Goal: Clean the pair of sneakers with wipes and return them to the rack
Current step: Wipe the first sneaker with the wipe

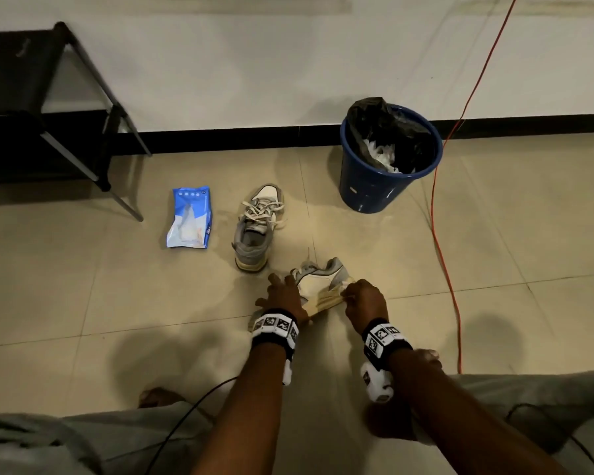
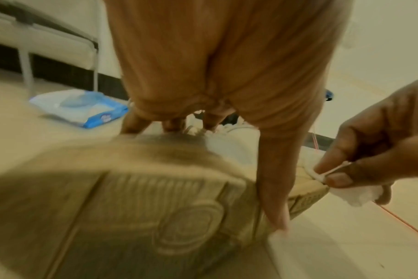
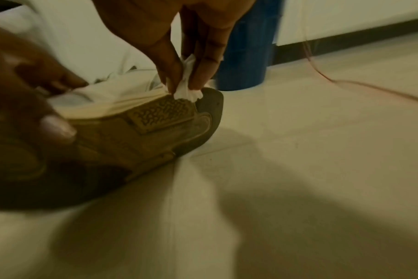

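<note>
One grey-and-white sneaker (image 1: 318, 282) lies tilted on its side on the floor, its tan sole (image 2: 155, 207) facing me. My left hand (image 1: 282, 294) grips it near the heel, thumb (image 2: 274, 188) across the sole edge and fingers over the upper. My right hand (image 1: 354, 294) pinches a crumpled white wipe (image 3: 187, 88) against the toe end of the sole (image 3: 155, 122). The other sneaker (image 1: 258, 228) stands upright on the floor just beyond, laces loose. The black shoe rack (image 1: 14, 97) stands at the far left against the wall.
A blue pack of wipes (image 1: 190, 217) lies left of the standing sneaker. A blue bin (image 1: 390, 159) with a black liner and used wipes stands by the wall at the right. An orange cable (image 1: 439, 234) runs along the floor on the right. My knees frame the bottom.
</note>
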`<action>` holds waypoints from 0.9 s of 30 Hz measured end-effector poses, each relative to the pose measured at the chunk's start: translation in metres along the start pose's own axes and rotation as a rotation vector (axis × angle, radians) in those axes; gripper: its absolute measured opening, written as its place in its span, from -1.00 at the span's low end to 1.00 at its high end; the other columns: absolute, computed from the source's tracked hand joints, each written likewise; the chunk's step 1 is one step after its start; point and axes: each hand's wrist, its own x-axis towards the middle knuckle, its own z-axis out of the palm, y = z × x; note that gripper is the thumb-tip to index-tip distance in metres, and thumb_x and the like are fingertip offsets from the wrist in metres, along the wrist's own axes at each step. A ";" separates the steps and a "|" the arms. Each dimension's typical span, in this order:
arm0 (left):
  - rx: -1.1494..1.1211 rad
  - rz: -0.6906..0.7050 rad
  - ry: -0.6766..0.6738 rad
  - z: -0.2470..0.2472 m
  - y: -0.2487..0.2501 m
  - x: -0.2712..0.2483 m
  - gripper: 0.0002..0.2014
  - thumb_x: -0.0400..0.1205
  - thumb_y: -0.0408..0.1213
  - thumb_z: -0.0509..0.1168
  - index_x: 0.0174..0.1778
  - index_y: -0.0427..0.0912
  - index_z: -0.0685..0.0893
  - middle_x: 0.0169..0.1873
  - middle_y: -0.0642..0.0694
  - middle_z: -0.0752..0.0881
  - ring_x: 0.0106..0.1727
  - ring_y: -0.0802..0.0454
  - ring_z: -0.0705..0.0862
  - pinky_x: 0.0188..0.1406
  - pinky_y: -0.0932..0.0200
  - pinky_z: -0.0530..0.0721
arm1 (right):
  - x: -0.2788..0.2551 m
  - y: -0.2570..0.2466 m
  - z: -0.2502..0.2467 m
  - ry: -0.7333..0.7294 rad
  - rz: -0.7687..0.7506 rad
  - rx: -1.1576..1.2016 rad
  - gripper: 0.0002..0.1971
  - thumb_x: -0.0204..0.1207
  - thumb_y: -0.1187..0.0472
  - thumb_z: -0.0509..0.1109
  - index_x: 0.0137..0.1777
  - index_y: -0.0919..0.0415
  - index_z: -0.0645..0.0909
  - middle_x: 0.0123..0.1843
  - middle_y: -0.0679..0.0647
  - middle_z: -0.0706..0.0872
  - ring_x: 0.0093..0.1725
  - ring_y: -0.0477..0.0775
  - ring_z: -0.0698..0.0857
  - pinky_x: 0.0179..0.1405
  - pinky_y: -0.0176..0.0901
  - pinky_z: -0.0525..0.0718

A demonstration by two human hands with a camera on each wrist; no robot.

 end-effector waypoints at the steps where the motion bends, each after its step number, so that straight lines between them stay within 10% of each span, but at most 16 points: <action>1: 0.086 -0.074 0.042 -0.003 0.010 -0.004 -0.09 0.39 -0.07 0.62 0.58 -0.14 0.27 0.59 -0.32 0.08 0.52 -0.37 0.34 0.42 -0.48 0.38 | 0.003 0.003 0.000 0.015 0.068 0.083 -0.84 0.32 0.44 0.49 -0.15 0.22 0.80 -0.08 0.20 0.76 -0.07 0.28 0.73 -0.15 -0.23 0.54; 4: 0.207 -0.089 0.266 -0.014 0.046 -0.015 -0.48 0.59 -0.20 0.40 0.47 -0.21 0.49 0.55 -0.34 0.19 0.47 -0.33 0.36 0.30 -0.26 0.58 | 0.005 0.005 0.003 0.013 0.117 0.199 -0.85 0.33 0.43 0.53 -0.17 0.19 0.81 -0.08 0.16 0.79 -0.06 0.21 0.75 -0.12 -0.26 0.57; 8: 0.216 0.235 0.220 -0.002 0.077 -0.004 -0.17 0.46 -0.21 0.54 0.57 -0.27 0.23 0.48 -0.32 0.22 0.37 -0.28 0.55 0.16 -0.09 0.67 | 0.013 0.014 0.004 -0.009 0.138 0.266 -0.83 0.31 0.35 0.58 -0.22 0.05 0.79 -0.19 -0.02 0.82 -0.14 0.02 0.77 -0.17 -0.37 0.53; 15: 0.237 0.307 0.246 -0.002 0.057 0.010 -0.16 0.35 -0.04 0.62 0.43 -0.25 0.34 0.38 -0.24 0.35 0.21 -0.24 0.63 0.08 -0.07 0.67 | 0.025 0.014 -0.016 0.060 0.261 0.451 -0.62 0.29 0.24 0.63 0.13 0.10 0.71 -0.15 0.07 0.80 -0.12 0.05 0.74 -0.09 -0.22 0.64; 20: -0.268 0.449 0.379 -0.002 0.027 -0.012 -0.31 0.38 0.08 0.55 0.39 -0.09 0.56 0.33 -0.14 0.61 0.26 -0.18 0.64 0.15 -0.02 0.66 | 0.030 -0.020 -0.064 0.248 0.034 0.378 -0.84 0.38 0.29 0.52 -0.05 0.11 0.80 -0.09 0.06 0.76 -0.06 0.05 0.73 -0.02 -0.14 0.67; 24: -0.471 0.465 0.300 -0.006 0.011 -0.031 -0.61 0.33 -0.37 0.52 0.10 -0.15 0.78 0.04 -0.15 0.82 0.10 -0.16 0.75 -0.06 0.34 0.52 | 0.005 -0.041 -0.081 0.229 -0.060 0.271 -0.83 0.46 0.29 0.42 -0.02 0.10 0.78 -0.03 0.00 0.74 -0.04 0.00 0.70 -0.05 -0.26 0.59; 27: -0.545 0.552 0.254 -0.015 0.005 -0.044 -0.61 0.30 -0.25 0.43 0.07 -0.11 0.79 0.05 -0.11 0.82 0.13 -0.10 0.75 0.00 0.33 0.56 | -0.012 -0.038 -0.085 0.262 -0.178 0.206 -0.83 0.41 0.35 0.42 -0.07 0.14 0.78 -0.10 0.04 0.74 -0.10 0.09 0.72 -0.11 -0.17 0.64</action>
